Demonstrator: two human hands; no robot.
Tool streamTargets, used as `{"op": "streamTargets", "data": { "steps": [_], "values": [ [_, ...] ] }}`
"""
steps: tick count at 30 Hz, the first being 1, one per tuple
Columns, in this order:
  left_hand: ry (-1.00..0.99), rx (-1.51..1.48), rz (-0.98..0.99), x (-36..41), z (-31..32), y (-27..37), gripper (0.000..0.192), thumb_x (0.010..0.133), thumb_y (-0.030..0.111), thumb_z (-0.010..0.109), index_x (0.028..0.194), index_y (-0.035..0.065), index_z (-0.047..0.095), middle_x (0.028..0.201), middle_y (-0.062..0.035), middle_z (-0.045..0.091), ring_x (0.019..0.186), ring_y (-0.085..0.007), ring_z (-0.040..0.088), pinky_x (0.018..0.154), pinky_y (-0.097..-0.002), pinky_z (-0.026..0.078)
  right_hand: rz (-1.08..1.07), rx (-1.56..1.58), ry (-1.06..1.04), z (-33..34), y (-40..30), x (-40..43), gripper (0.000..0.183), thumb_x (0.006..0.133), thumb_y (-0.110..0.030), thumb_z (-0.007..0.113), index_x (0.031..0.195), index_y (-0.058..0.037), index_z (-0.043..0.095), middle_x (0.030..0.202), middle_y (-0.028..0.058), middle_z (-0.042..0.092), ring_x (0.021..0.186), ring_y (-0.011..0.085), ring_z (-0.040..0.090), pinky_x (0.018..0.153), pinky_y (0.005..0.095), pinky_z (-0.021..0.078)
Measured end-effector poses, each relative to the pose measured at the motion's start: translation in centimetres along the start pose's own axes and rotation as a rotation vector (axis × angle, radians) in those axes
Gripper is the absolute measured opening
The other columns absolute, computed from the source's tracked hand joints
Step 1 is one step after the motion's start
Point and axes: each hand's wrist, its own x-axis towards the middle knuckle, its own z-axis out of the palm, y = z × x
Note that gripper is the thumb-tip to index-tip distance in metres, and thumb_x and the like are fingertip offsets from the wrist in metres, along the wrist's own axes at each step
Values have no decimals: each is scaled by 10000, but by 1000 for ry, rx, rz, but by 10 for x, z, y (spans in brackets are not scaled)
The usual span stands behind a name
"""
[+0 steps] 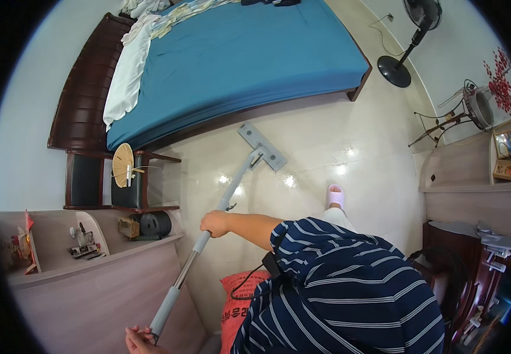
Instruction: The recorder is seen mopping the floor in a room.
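A flat mop's grey and metal handle (189, 264) slants from lower left towards the bed. My right hand (215, 223) is wrapped around its grey middle section, with the forearm coming from a striped short sleeve. At the lower left edge, my left hand (141, 340) holds the handle's upper end with curled fingers; part of this hand is cut off by the frame. The mop's grey rectangular head (262, 147) rests on the shiny tiled floor near the bed's side, with no pad visible on its upper face.
A bed with a blue sheet (246, 66) stands ahead. Left are a dark chair (125, 194) with a woven fan (123, 164), and a wooden cabinet (105, 301). A red sack (235, 305) lies near me. A pedestal fan (394, 71) and metal stand (454, 118) are right.
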Motion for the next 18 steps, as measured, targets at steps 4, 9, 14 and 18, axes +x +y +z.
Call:
{"op": "streamTargets", "data": {
  "steps": [4, 9, 14, 18],
  "values": [
    [-25, 13, -33, 5, 26, 24, 254, 871, 218, 589, 766, -13, 594, 568, -84, 558, 477, -133, 500, 448, -248, 377, -7, 23, 98, -7, 26, -3, 107, 654, -180, 637, 743, -121, 642, 800, 88, 629, 817, 296, 611, 688, 427, 489],
    [-211, -108, 12, 18, 109, 39, 263, 926, 192, 508, 762, -10, 549, 501, -36, 468, 515, -124, 494, 612, -263, 446, 78, 6, 479, -49, 110, -42, 91, 593, -189, 634, 650, -119, 641, 756, 103, 632, 747, 317, 612, 638, 437, 481],
    [-485, -212, 181, -15, 233, 95, 246, 914, 173, 539, 759, -15, 569, 558, -62, 537, 530, -111, 518, 591, -228, 443, 243, -90, 658, -126, 209, -146, 97, 604, -175, 653, 628, -120, 578, 710, 89, 581, 716, 314, 577, 659, 434, 455],
    [-645, -263, 270, -63, 326, 161, 223, 919, 166, 541, 805, -21, 581, 608, -59, 555, 514, -90, 488, 561, -229, 441, 298, -137, 903, -181, 282, -240, 112, 605, -141, 647, 621, -114, 539, 690, 84, 552, 723, 308, 556, 660, 416, 438]
  ]
}}
